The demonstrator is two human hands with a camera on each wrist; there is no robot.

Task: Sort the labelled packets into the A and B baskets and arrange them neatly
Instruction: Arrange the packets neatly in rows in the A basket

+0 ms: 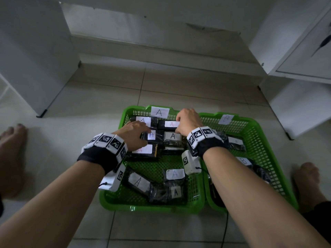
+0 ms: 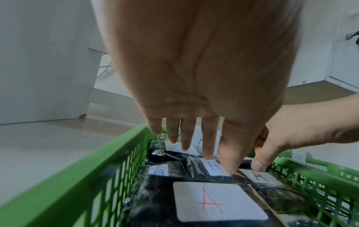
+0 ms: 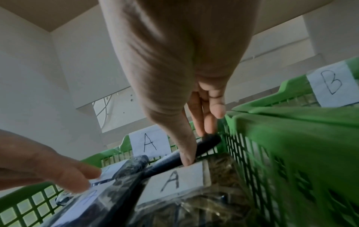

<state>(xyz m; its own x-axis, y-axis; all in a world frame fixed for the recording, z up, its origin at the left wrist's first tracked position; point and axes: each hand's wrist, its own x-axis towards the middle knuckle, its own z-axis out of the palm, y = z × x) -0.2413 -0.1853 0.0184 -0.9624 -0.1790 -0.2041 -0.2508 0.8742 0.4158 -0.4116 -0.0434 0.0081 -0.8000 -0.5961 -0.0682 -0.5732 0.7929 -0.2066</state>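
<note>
Two green baskets stand side by side on the floor: basket A point(image 1: 125, 206) on the left, basket B point(image 1: 259, 126) on the right. Black packets with A labels lie in rows at the far end of basket A. My right hand point(image 1: 180, 124) pinches the far-right packet with a red A point(image 1: 171, 124) between thumb and fingers, tilting it up point(image 3: 208, 142). My left hand point(image 1: 143, 133) reaches down with straight fingers point(image 2: 208, 147) and touches the packet with a blue A point(image 2: 213, 166). Three more A packets point(image 1: 138, 181) lie loose and askew at the near end.
Basket B holds a few dark packets point(image 1: 236, 143), partly hidden by my right forearm. Bare feet point(image 1: 12, 140) rest on the tiles either side of the baskets. White cabinets point(image 1: 32, 59) stand left and right, with a low step behind. A thin cable point(image 1: 225, 228) trails by basket B.
</note>
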